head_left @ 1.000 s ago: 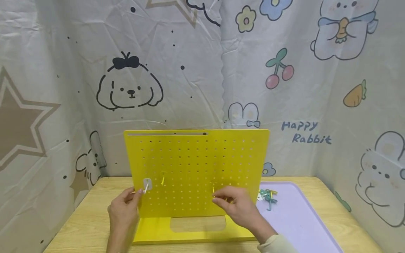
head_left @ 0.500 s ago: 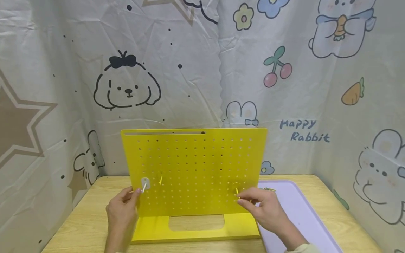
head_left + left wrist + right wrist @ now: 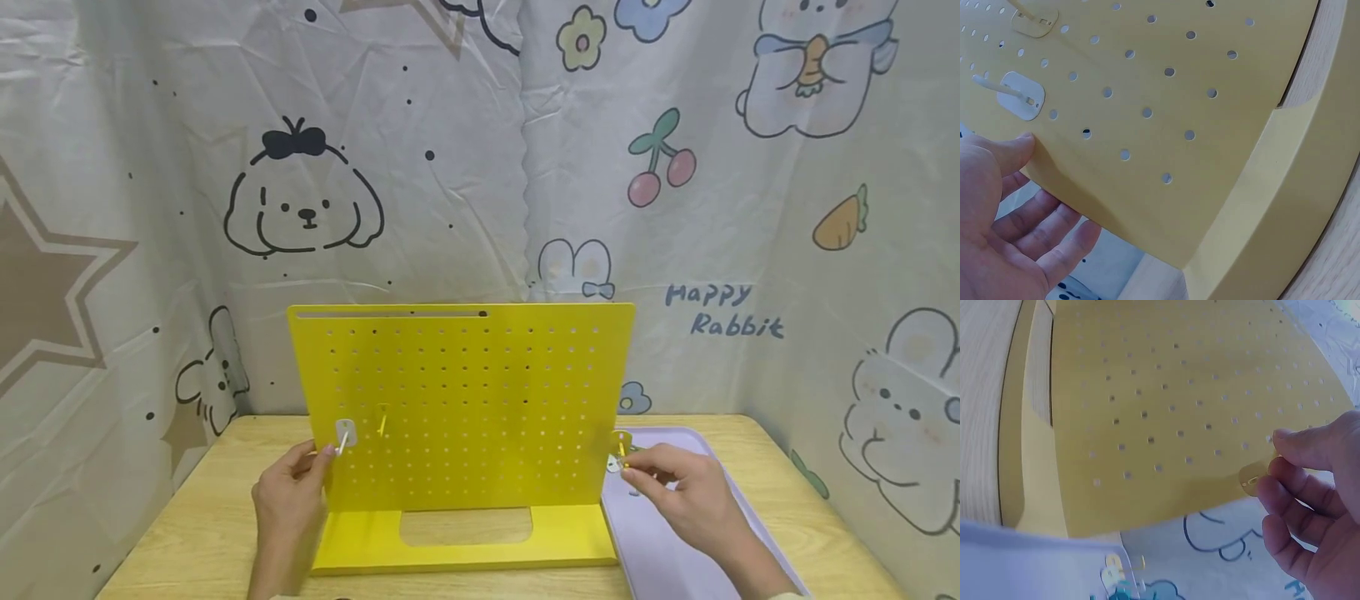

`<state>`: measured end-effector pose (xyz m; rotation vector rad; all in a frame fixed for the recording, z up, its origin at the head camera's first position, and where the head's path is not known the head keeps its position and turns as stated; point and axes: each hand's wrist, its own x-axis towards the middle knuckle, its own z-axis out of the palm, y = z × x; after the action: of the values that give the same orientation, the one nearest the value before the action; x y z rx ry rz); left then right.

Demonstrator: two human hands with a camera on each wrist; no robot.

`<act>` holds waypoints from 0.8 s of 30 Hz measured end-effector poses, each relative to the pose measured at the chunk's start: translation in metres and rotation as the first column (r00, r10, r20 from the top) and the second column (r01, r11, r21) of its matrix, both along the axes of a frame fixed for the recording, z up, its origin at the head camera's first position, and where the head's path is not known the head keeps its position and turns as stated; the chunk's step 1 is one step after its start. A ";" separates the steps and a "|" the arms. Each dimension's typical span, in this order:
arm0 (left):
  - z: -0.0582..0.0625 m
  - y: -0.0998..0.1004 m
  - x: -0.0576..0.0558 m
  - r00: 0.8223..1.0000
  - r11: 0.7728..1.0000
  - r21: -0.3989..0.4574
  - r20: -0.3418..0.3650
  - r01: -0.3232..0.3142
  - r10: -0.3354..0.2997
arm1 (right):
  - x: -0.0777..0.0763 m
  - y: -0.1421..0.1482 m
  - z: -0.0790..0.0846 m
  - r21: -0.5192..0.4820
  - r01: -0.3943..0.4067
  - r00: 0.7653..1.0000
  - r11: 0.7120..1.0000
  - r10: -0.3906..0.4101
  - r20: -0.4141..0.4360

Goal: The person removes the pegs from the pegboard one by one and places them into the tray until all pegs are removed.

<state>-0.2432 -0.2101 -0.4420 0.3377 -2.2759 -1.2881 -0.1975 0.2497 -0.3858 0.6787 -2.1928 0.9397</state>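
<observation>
A yellow pegboard (image 3: 465,400) stands upright on its yellow base (image 3: 360,542). My left hand (image 3: 288,492) holds the board's left edge, thumb on the front face and the other fingers at the edge. Just above that thumb a white hook (image 3: 1020,95) is mounted on the board; a yellow hook (image 3: 382,421) sits up and to its right. My right hand (image 3: 686,492) pinches another yellow hook (image 3: 622,442) between thumb and fingers, just past the board's right edge. Its round backplate (image 3: 1250,478) overlaps the board's edge in the right wrist view.
A lilac tray (image 3: 667,575) lies right of the board, partly behind it, with several white, green and yellow hooks (image 3: 1113,575) in it. The wooden table (image 3: 202,500) carries everything. A printed curtain (image 3: 450,208) encloses the back and sides.
My right hand has moved right with the yellow hook, from in front of the board to beyond its right edge. My left hand keeps its place on the left edge.
</observation>
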 end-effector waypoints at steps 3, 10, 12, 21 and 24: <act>0.000 -0.001 0.001 1.000 1.000 0.003 0.002 0.001 -0.001 | -0.002 0.007 -0.001 0.029 0.049 0.999 0.998 -0.050 0.007; 0.000 -0.001 0.000 1.000 1.000 -0.007 -0.011 0.005 -0.005 | -0.010 0.019 -0.009 0.096 0.180 0.979 0.979 -0.188 0.083; -0.001 0.000 0.000 1.000 1.000 -0.006 -0.015 0.006 -0.006 | -0.012 0.022 -0.011 0.107 0.200 0.971 0.974 -0.212 0.113; -0.002 -0.001 0.000 1.000 1.000 -0.009 -0.010 0.008 -0.008 | -0.037 0.036 -0.027 0.181 0.248 0.897 0.952 -0.297 0.329; -0.001 -0.001 0.000 1.000 1.000 -0.001 -0.013 0.012 -0.012 | -0.047 0.041 -0.034 0.193 0.250 0.868 0.949 -0.308 0.390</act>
<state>-0.2436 -0.2112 -0.4434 0.3146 -2.2709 -1.2914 -0.2449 0.2908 -0.4201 0.2121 -2.6628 0.8418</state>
